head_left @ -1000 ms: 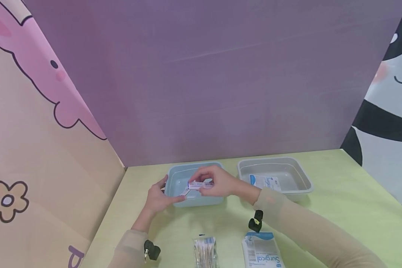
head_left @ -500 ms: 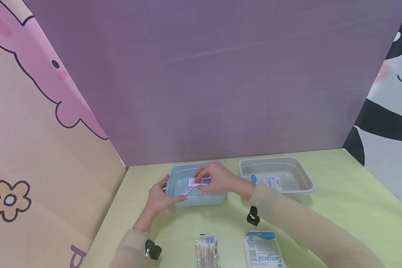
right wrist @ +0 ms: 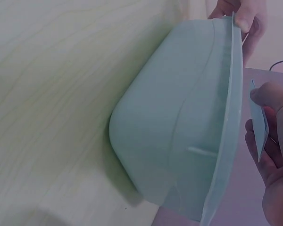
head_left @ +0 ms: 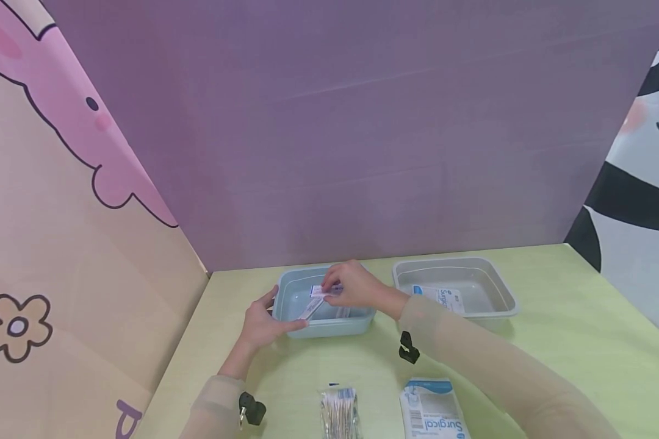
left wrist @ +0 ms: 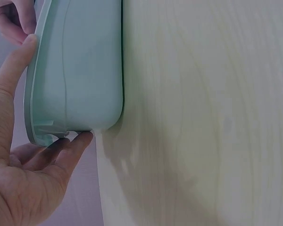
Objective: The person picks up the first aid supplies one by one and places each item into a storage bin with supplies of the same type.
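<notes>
My left hand (head_left: 263, 326) grips the left end of a light blue plastic bin (head_left: 329, 330), its thumb along the front rim. In the left wrist view the fingers (left wrist: 70, 153) curl beneath the bin's end. Over the bin, my right hand (head_left: 357, 285) pinches a small flat white packet (head_left: 318, 291) with blue-purple print. The right wrist view shows this packet (right wrist: 259, 122) edge-on between thumb and fingers, apart from the rim. Another slim white packet (head_left: 310, 308) slants inside the bin, near the left thumb. A pale strip (head_left: 343, 312) lies farther right in it.
A grey plastic bin (head_left: 494, 309) stands to the right, holding a white-and-blue packet marked "Surgical" (head_left: 445, 299). Nearer the front lie a clear bag of cotton swabs (head_left: 339, 414) and a larger "Surgical" packet (head_left: 434, 411). A purple panel (head_left: 362, 152) rises behind the table.
My right hand has moved toward the back of the blue bin with its packet. More of the slanting packet and the pale strip now shows. The left hand keeps its hold.
</notes>
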Tool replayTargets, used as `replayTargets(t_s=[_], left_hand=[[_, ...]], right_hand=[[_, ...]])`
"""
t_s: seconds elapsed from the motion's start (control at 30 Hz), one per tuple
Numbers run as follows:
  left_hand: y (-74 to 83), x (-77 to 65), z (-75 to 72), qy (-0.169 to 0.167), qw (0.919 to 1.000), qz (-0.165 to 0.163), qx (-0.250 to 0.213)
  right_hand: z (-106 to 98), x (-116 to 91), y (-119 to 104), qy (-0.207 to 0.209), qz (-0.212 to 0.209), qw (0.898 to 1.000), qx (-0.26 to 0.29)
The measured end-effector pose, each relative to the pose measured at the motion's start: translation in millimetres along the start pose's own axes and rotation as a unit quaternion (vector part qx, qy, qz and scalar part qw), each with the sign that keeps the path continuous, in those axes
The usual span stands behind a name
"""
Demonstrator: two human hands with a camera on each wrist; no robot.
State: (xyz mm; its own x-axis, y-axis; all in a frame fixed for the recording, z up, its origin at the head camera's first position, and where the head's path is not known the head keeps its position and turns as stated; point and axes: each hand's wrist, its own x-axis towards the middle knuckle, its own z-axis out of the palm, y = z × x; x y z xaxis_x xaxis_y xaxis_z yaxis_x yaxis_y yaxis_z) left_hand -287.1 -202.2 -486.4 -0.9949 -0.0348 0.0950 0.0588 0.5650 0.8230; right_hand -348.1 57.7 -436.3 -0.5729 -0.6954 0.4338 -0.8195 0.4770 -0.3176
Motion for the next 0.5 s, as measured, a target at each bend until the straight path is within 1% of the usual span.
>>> replayTargets(t_s=[0.23,0.4,0.5], left_hand=[[0.8,-2.1,-0.7,0.000,1.0000,0.003,0.003],[-0.2,-2.0,-0.6,0.000,1.0000,0.004,-0.004],[-1.2,-1.8,-0.2,-0.001,1.0000,0.005,-0.007]], right_hand=[[4.1,3.2,-0.1,-0.001,0.009,1.000,-0.007],[8.9,5.7,0.2,-0.001,0.024,1.000,-0.004],[12.3,8.1,0.1,-0.009,0.034,0.999,0.000]])
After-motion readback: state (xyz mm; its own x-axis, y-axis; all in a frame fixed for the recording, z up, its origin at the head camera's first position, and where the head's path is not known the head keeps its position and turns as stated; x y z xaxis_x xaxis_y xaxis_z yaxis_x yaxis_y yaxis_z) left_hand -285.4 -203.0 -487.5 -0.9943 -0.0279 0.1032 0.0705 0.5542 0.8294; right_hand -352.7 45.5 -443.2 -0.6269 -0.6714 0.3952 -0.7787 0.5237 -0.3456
